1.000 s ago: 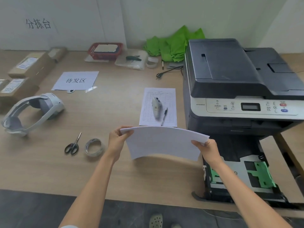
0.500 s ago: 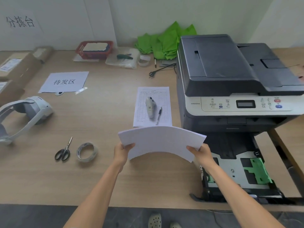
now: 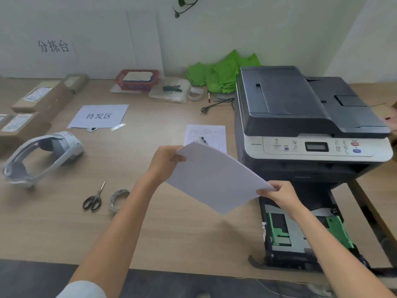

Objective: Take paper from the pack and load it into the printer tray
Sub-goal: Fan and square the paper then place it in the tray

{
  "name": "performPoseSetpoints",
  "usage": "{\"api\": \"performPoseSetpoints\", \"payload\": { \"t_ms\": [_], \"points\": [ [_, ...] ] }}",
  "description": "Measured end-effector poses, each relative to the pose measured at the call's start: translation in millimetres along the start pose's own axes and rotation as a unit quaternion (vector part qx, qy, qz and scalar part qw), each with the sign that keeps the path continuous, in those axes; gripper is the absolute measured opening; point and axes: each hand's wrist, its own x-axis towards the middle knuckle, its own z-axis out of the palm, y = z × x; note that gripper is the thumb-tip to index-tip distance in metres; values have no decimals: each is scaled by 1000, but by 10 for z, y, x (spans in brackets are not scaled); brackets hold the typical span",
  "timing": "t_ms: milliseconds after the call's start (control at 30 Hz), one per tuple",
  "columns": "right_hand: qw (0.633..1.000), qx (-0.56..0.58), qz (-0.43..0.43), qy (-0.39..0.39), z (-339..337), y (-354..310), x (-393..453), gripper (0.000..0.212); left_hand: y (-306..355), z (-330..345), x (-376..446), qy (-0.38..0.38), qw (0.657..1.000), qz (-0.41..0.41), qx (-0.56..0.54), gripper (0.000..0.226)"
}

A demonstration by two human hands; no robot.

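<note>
I hold a white stack of paper [image 3: 217,177] above the table, tilted so its left end is high and its right end low. My left hand [image 3: 165,162] grips the upper left corner. My right hand [image 3: 279,195] pinches the lower right corner, just above the printer tray [image 3: 300,239]. The tray is pulled out of the dark grey printer [image 3: 300,117], with green guides and a bare metal floor showing. No paper pack is in view.
A printed form [image 3: 212,134] lies behind the stack, partly covered. Scissors [image 3: 93,200] and a tape roll [image 3: 118,198] sit to the left, a white headset [image 3: 43,153] beyond. Cardboard boxes [image 3: 40,100], a red basket [image 3: 137,79] and green cloth [image 3: 221,76] line the back.
The stack has turned from level to slanted: my left hand rose and moved right, my right hand dropped toward the open tray. The camera view lifted and shifted left.
</note>
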Motion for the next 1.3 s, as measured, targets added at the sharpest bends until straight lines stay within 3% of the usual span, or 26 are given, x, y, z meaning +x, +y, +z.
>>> {"api": "performPoseSetpoints", "payload": {
  "t_ms": [67,167,267,367,433,500,567,633,700,767,833,967,1300],
  "points": [
    [998,-54,-27,-18,-14,-133,-3,16,154,-8,23,-1,993,48,109,34],
    [988,-106,-84,-74,155,-310,7,11,366,112,50,-12,957,105,270,25],
    [979,-116,-130,-102,419,-446,0,17,483,268,63,-38,937,125,323,28],
    [988,-59,-135,-52,574,-495,9,27,515,328,66,-44,929,135,343,22],
    [992,-18,-125,-31,586,-492,-3,22,445,274,79,2,939,157,307,14],
    [993,27,-110,-25,556,-478,-19,16,257,205,62,108,954,162,227,57],
    [992,70,-99,-24,503,-446,-26,16,73,117,-21,175,981,87,9,95],
    [990,96,-94,-34,469,-426,-36,17,-70,108,-142,88,967,-20,-238,99],
    [990,100,-92,-45,482,-399,-46,17,-193,215,-216,-45,939,-45,-339,68],
    [989,103,-94,-41,535,-343,-53,16,-256,359,-274,-49,939,-41,-338,35],
    [989,114,-96,-25,589,-268,-57,15,-233,465,-313,-2,937,-52,-346,21],
    [987,128,-99,6,688,-132,-68,21,-236,581,-316,28,932,-77,-353,20],
    [984,159,-78,14,757,108,62,16,-528,950,-353,3,922,-165,-350,24]
  ]
}}
